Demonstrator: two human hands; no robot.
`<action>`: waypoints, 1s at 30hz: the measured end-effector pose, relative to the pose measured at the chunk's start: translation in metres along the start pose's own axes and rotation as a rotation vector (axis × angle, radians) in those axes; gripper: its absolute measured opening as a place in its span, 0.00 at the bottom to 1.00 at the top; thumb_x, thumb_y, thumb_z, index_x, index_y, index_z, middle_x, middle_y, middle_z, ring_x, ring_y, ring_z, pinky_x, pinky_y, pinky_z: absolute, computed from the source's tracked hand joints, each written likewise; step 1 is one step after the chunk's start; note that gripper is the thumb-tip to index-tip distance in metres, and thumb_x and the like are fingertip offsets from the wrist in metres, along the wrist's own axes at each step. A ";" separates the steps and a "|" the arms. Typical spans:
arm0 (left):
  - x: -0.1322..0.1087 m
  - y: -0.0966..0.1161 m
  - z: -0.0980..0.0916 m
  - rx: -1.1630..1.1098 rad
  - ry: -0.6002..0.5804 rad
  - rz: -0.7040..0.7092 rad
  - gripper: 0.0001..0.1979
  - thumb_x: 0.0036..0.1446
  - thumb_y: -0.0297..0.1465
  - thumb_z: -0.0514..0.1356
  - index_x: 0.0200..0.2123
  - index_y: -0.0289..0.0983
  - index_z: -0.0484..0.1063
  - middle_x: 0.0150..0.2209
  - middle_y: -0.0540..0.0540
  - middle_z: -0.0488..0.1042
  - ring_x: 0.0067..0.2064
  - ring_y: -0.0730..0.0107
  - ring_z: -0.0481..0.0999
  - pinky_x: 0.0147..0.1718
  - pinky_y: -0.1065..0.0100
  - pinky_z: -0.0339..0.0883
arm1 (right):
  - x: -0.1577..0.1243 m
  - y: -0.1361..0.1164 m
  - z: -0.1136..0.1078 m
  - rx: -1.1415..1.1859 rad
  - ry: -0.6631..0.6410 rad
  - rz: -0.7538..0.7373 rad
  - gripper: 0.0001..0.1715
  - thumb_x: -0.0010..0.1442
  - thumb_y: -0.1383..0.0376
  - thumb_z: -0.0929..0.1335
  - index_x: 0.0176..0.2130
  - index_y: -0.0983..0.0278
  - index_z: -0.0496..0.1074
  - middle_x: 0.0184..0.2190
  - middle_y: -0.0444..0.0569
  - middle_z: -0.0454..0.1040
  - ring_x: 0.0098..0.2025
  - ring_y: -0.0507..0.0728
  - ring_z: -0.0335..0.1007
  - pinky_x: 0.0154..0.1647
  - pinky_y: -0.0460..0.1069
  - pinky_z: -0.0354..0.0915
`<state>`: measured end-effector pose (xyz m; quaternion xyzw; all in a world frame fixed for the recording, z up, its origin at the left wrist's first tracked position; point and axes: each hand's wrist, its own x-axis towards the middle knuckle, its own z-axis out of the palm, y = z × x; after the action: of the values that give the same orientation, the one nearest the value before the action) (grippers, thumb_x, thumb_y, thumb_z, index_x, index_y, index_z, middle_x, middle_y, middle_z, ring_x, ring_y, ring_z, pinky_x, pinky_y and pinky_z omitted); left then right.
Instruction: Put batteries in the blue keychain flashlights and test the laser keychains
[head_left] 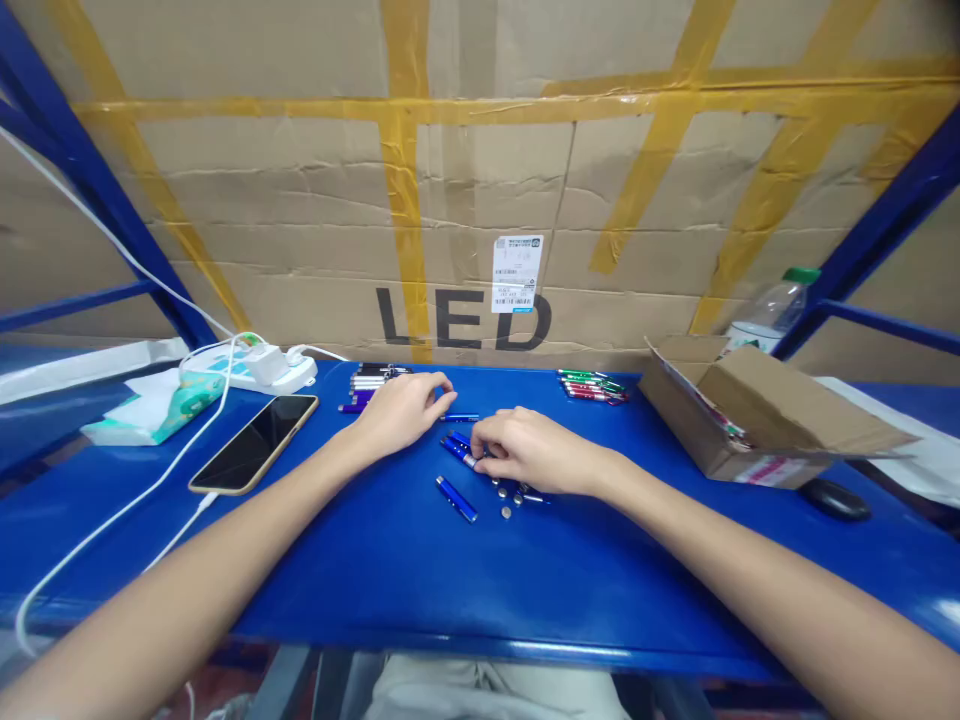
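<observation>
Right now the fine work sits under the right hand (517, 447). Its fingers are bent, with thumb and forefinger narrow at the near end of two blue tubes (455, 449) that lie side by side on the tabletop (375, 590). I cannot tell whether the fingertips pinch a tube or only touch it. The left hand (405, 408) is loosely curled, a small gap showing between thumb and forefinger with nothing visible in it; its palm side is hidden. A further blue tube (460, 418) lies between the hands, just beside the left thumb, and a single blue tube (456, 499) lies slantwise nearer the person, touched by neither hand.

Small round silver pieces (506, 512) are scattered just below the right hand, some partly covered by it. They look easy to flick away, so the right wrist is best kept slightly raised and its fingers brought in from above rather than swept across. Smooth round tubes probably roll, so a pinch near the middle should be steadier than one at the tip. The left hand is close enough to brace a tube's far end.

Care with elbow room seems wise too: the phone (255, 445) and its white cable (184, 528) lie near the left forearm, and the cardboard box (697, 425) is beyond the right hand.
</observation>
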<state>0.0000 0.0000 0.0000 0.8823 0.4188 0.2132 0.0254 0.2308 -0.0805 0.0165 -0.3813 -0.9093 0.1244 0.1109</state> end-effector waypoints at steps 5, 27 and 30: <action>-0.001 -0.003 -0.012 -0.122 -0.123 0.250 0.11 0.72 0.38 0.58 0.45 0.40 0.79 0.41 0.45 0.79 0.42 0.61 0.77 0.43 0.63 0.65 | 0.000 0.001 0.001 -0.006 -0.031 0.002 0.03 0.68 0.70 0.73 0.39 0.63 0.77 0.38 0.47 0.82 0.42 0.58 0.75 0.45 0.49 0.61; -0.006 0.005 -0.024 -0.270 -0.434 0.168 0.19 0.62 0.50 0.67 0.32 0.39 0.81 0.25 0.52 0.72 0.26 0.70 0.70 0.26 0.68 0.57 | -0.005 0.044 -0.004 -0.189 0.225 0.161 0.04 0.73 0.67 0.70 0.42 0.64 0.74 0.38 0.49 0.78 0.39 0.58 0.72 0.40 0.49 0.57; -0.006 0.007 -0.023 -0.269 -0.385 0.140 0.19 0.64 0.48 0.65 0.32 0.39 0.79 0.25 0.52 0.72 0.27 0.70 0.69 0.27 0.68 0.57 | -0.004 0.056 0.000 -0.207 0.189 0.157 0.05 0.74 0.66 0.69 0.43 0.64 0.76 0.41 0.51 0.78 0.43 0.59 0.72 0.43 0.50 0.59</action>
<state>-0.0076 -0.0119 0.0207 0.9223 0.3118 0.0963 0.2072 0.2708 -0.0452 -0.0019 -0.4706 -0.8702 0.0020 0.1459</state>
